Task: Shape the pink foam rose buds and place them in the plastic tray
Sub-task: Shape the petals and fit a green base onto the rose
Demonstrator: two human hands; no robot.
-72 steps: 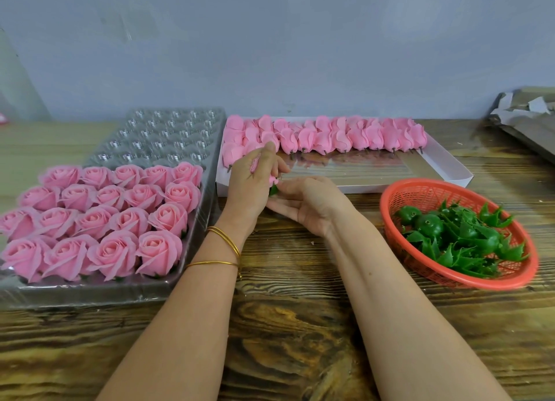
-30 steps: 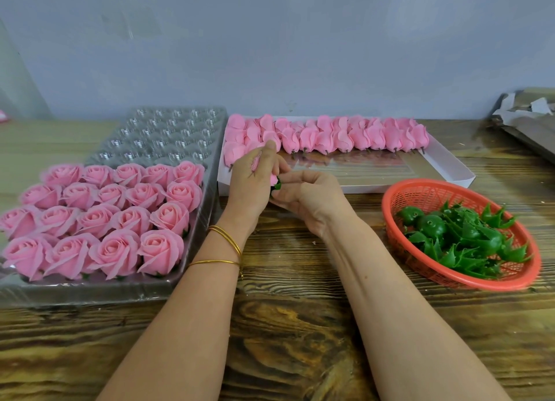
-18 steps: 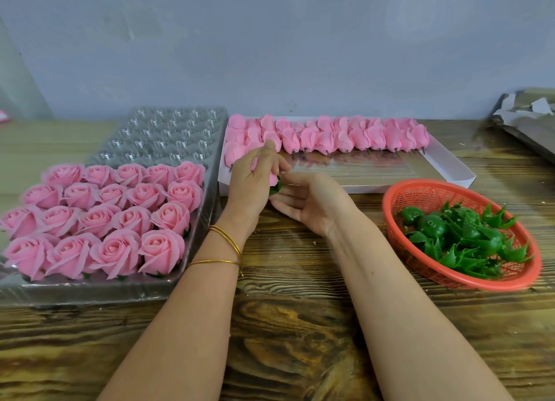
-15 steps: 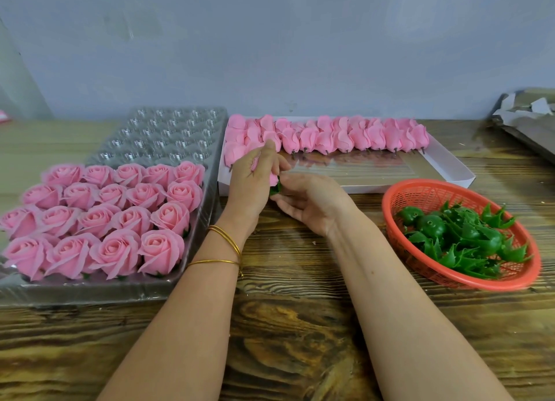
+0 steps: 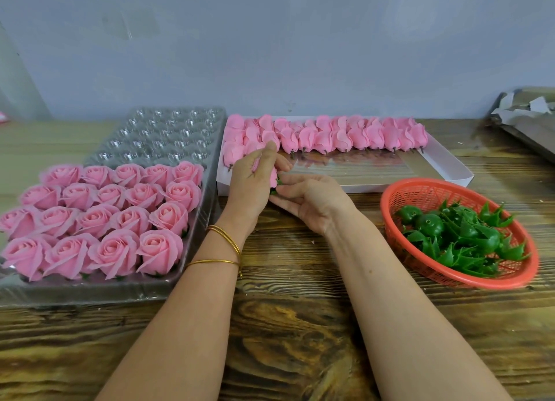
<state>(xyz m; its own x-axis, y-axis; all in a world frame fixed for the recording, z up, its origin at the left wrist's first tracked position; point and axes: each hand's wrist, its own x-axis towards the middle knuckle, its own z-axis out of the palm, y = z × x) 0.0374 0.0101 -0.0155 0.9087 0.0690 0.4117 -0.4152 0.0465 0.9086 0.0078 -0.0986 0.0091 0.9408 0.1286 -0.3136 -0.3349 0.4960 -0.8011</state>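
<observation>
A small pink bud (image 5: 272, 178) is held up over the table (image 5: 285, 325), just in front of the white box (image 5: 444, 167). The left hand (image 5: 255, 184) has its fingers curled round the bud. The right hand (image 5: 312, 202) pinches the bud at its green bottom with thumb and fingertips, and its other fingers are stretched out below.

Only a thin strip of pink and a speck of green show between the two hands. The left hand hides the rest, so I cannot tell the bud's shape.

The clear tray (image 5: 168, 136) lies on the left. Its near part holds rows of pink roses (image 5: 114, 217) with their petals spread wide. Its far cups show only shiny plastic. The tray's near left corner runs out of the picture.

More buds (image 5: 330, 136) lie side by side along the far side of the box. They are shut tight, with short dark stems poking out. The left hand covers a few of them at the left end.

A red basket (image 5: 456, 187) sits on the right with spiky green cups (image 5: 459, 235) inside. Two gold bangles (image 5: 225, 239) ring the left wrist. Some grey, papery stuff (image 5: 528, 109) at the far right is cut off, and I cannot tell what it is.
</observation>
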